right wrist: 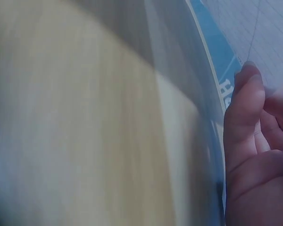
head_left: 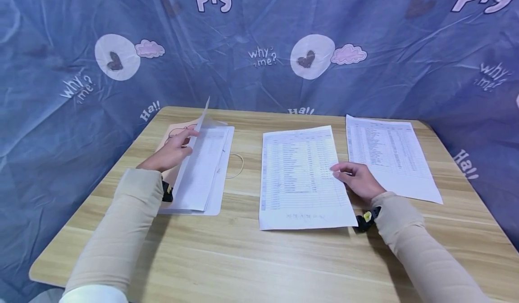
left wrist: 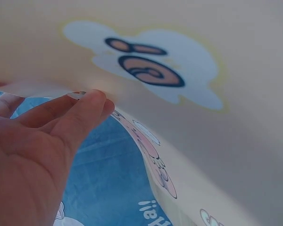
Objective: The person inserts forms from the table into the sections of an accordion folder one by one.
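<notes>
At the left of the table lies an open folder (head_left: 216,204) with printed papers (head_left: 202,167) inside. My left hand (head_left: 172,149) pinches the edge of its raised cover (head_left: 204,113), which stands nearly upright. Seen from the left wrist, the thumb and fingers meet at the edge of this cover (left wrist: 141,28), which carries cartoon prints. My right hand (head_left: 357,181) pinches the right edge of a printed sheet (head_left: 300,167) between thumb and fingers, in the middle of the table. A corner of that sheet (right wrist: 269,28) shows beyond the fingertips in the right wrist view.
A second printed sheet (head_left: 389,154) lies at the back right, partly behind my right hand. An elastic loop (head_left: 239,167) sticks out from the folder's right side. The wooden table (head_left: 243,267) ends at a blue patterned cloth (head_left: 227,68) behind it.
</notes>
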The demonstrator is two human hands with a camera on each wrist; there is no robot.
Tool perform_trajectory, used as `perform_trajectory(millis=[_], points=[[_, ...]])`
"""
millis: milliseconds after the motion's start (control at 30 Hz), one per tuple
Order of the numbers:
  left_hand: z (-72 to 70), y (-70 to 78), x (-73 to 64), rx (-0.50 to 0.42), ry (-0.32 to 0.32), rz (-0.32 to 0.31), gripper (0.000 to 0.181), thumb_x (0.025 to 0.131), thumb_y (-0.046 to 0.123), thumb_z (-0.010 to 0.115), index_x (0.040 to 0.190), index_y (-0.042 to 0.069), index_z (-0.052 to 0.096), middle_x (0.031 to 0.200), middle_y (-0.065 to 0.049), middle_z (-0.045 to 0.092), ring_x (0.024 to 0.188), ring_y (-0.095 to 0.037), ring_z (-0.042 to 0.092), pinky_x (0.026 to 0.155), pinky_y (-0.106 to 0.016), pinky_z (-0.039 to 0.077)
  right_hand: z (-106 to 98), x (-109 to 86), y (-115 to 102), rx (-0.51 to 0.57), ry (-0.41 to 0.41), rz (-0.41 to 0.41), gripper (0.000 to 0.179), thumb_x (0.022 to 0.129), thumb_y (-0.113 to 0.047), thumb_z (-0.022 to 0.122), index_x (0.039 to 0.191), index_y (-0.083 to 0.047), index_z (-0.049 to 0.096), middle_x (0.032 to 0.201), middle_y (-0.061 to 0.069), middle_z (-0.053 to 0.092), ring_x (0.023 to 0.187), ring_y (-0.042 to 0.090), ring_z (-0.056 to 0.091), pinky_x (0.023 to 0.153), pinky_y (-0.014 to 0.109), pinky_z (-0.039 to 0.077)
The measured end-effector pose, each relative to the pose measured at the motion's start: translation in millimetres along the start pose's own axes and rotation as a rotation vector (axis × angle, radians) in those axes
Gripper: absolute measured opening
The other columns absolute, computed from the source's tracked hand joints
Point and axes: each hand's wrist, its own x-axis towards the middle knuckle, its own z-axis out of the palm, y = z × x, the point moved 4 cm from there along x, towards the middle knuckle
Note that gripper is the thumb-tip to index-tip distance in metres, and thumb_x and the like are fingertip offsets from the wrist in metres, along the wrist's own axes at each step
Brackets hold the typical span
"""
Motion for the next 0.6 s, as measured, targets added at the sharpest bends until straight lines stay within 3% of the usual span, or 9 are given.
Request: perform_trajectory(millis=[200, 600], points=[[0.8, -0.3, 0.2, -0.002, -0.006, -0.015, 0.047, 0.092, 0.000, 0.034, 0.139, 0.001, 0.031, 0.159, -0.010, -0.001, 0.140, -0.041, 0.018, 0.106, -0.055, 0.031, 10, 5.8, -7, 0.009, -0.022, -0.016, 0.028, 0.093, -0.015, 0.059, 0.115, 0.002, 0.062, 0.111, 0.019, 0.062, 0.081, 0.008, 0.060, 0.070, 0.023, 0.050], [0.3, 2.8, -1.6, -0.012, 0.001, 0.031, 0.048, 0.092, -0.001, 0.037, 0.139, -0.001, 0.032, 0.158, -0.012, 0.002, 0.138, -0.045, 0.018, 0.107, -0.056, 0.028, 29, 16.8, -14, 0.056, -0.056, -0.006, 0.027, 0.093, -0.012, 0.057, 0.116, 0.001, 0.062, 0.108, 0.017, 0.064, 0.080, 0.011, 0.062, 0.070, 0.025, 0.051]])
